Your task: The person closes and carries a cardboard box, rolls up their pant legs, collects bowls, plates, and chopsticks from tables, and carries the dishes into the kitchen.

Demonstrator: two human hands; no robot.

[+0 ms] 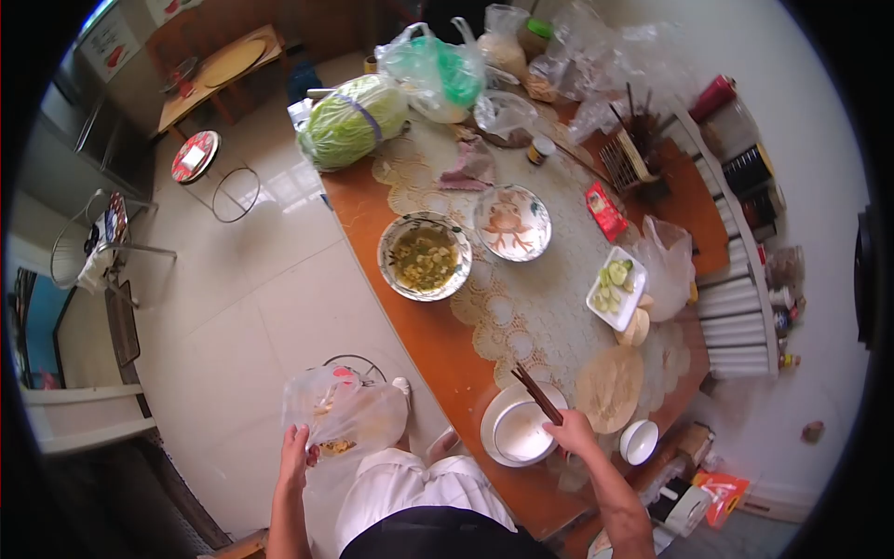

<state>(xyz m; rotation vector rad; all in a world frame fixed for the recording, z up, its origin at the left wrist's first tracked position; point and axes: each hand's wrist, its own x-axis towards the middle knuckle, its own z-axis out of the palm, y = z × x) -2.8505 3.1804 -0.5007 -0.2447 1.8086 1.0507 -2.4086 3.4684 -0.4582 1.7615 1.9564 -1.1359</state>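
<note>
My left hand (296, 451) is closed on the edge of a thin clear plastic bag (368, 401), which hangs beside the table over the floor. Something yellowish-brown shows inside the bag, too unclear to name. My right hand (574, 434) grips a bundle of dark chopsticks (537, 393), tilted above a white bowl (488, 430) at the table's near edge. A smaller white round shape (523, 433) shows within that bowl. Just right of the hand lies a round tan board (610, 387), with a small white bowl (640, 442) near it.
A bowl of soup (425, 257) and a patterned plate (513, 222) stand mid-table. A white tray (603, 319) holds cut green pieces. Wrapped cabbage (352, 121) and plastic bags (433, 65) crowd the far end. A stool (196, 156) stands on the floor, left.
</note>
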